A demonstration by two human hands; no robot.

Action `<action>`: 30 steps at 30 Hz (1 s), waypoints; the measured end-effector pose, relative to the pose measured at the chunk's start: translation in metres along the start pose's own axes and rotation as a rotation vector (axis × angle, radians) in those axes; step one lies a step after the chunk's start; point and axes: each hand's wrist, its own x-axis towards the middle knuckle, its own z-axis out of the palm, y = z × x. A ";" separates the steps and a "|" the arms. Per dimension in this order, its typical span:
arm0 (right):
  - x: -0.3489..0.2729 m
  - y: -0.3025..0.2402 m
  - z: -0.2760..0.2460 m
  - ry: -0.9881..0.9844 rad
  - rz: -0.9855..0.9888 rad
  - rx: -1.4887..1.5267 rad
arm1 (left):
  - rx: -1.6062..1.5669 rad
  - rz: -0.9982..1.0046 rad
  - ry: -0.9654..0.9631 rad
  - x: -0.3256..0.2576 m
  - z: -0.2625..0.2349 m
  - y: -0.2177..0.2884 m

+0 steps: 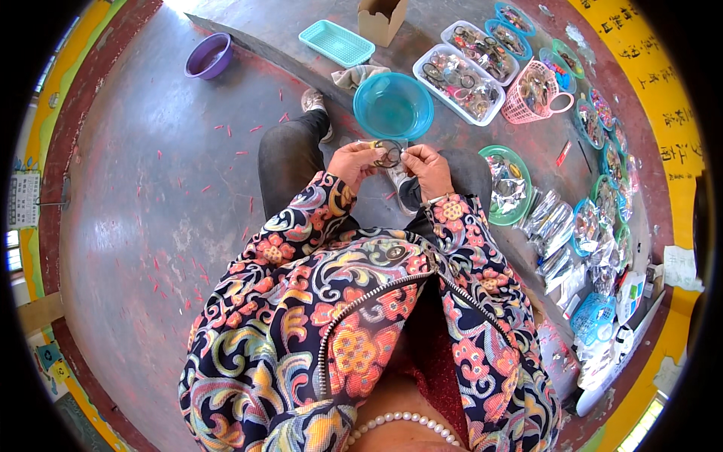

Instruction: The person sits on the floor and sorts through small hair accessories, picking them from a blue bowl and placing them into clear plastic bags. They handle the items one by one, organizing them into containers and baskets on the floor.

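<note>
In front of me, over my knees, a small clear plastic bag [389,155] with thin dark loops, like hair ties, is held between both hands. My left hand [355,164] pinches its left side between thumb and fingers. On the opposite side, my right hand [429,172] is closed on the bag's edge. Just beyond the hands stands a round blue basin [394,105]; its inside looks bare. To the right of my right hand, a green round tray [520,197] holds shiny clear packets.
White trays [422,62] of mixed loops and trinkets stand far right, beside a pink basket [509,113]. Several filled bowls and a pile of silvery packets [550,222] line the right. A turquoise tray [305,36], cardboard box [382,29] and purple basin [197,69] lie farther off.
</note>
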 end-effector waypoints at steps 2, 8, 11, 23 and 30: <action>-0.001 -0.003 0.004 -0.005 0.033 -0.027 | 0.015 0.006 -0.001 -0.002 0.000 0.001; -0.002 -0.001 0.003 0.032 -0.017 0.014 | 0.041 0.041 0.025 -0.004 0.008 0.003; -0.005 -0.001 0.002 0.073 -0.026 0.031 | 0.054 0.032 0.011 -0.002 0.008 0.001; -0.033 -0.064 -0.118 0.365 -0.328 0.244 | 0.084 -0.027 0.078 0.016 -0.028 -0.017; -0.105 -0.024 -0.260 0.832 -0.186 0.033 | 0.107 -0.083 0.087 0.020 -0.032 -0.030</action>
